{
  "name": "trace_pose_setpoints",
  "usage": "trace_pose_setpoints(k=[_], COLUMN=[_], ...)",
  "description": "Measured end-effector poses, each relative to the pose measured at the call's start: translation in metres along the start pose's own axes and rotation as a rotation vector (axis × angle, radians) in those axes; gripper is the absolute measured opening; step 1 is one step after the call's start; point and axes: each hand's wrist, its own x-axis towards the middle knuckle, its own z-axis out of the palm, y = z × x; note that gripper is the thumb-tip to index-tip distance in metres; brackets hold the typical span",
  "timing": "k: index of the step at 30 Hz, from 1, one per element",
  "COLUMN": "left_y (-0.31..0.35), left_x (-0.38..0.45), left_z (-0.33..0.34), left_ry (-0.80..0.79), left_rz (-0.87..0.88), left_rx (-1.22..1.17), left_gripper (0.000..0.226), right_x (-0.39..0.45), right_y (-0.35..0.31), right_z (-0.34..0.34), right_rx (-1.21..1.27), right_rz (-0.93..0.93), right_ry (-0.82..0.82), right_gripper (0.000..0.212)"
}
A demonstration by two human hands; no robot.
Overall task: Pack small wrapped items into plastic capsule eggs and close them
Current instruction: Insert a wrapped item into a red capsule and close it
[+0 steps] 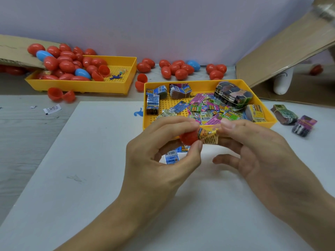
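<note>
At the centre of the frame I have my left hand (159, 153) curled around a red capsule half (188, 137), thumb and fingertips pinched on its rim, with the open mouth turned toward the right. My right hand (253, 151) has thumb and forefinger closed on a small yellow-and-orange wrapped packet (208, 135), whose near end sits at the mouth of the half — I can't tell how far inside it has gone. The other right fingers hang loosely open below.

I judge this to be the stuffing step: the packet going into the shell, with closing not yet done. No matching half is in either hand, so the next move calls for pushing the packet fully below the rim, then fetching a loose red half — two lie by the yellow tray of eggs (126, 86) in the upper left.

Just behind my hands, right of centre, the yellow tray of packets (268, 118) holds the supply. A blue packet (171, 156) lies on the white board (81, 160) beneath my left hand.
</note>
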Motion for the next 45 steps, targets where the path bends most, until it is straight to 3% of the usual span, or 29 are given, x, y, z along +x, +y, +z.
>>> trace_pose_setpoints(k=[2, 8, 15, 26, 31, 45], left_y=[0.0, 0.003, 0.008, 0.009, 0.007, 0.005], left_x=[0.0, -0.001, -0.002, -0.003, 0.001, 0.004], left_z=[-0.001, 0.001, 0.002, 0.002, 0.002, -0.002], left_ry=[0.0, 0.001, 0.014, -0.119, -0.186, -0.084], left_rz=[0.025, 0.059, 0.05, 0.068, 0.063, 0.044], left_rx=[0.04, 0.091, 0.134, 0.162, 0.149, 0.115], left_gripper=[0.027, 0.032, 0.033, 0.034, 0.038, 0.034], right_x=[0.001, 0.001, 0.0, 0.002, 0.003, 0.003], right_y=[-0.003, -0.007, -0.011, -0.011, -0.009, -0.008], right_z=[-0.001, 0.002, 0.003, 0.0, -0.001, -0.001], right_rx=[0.031, 0.028, 0.078, 0.137, 0.179, 0.227], right_rz=[0.017, 0.053, 0.126, 0.234, 0.279, 0.328], right_ry=[-0.002, 0.004, -0.082, -0.146, -0.111, -0.104], right_gripper=[0.014, 0.037, 0.033, 0.02, 0.034, 0.025])
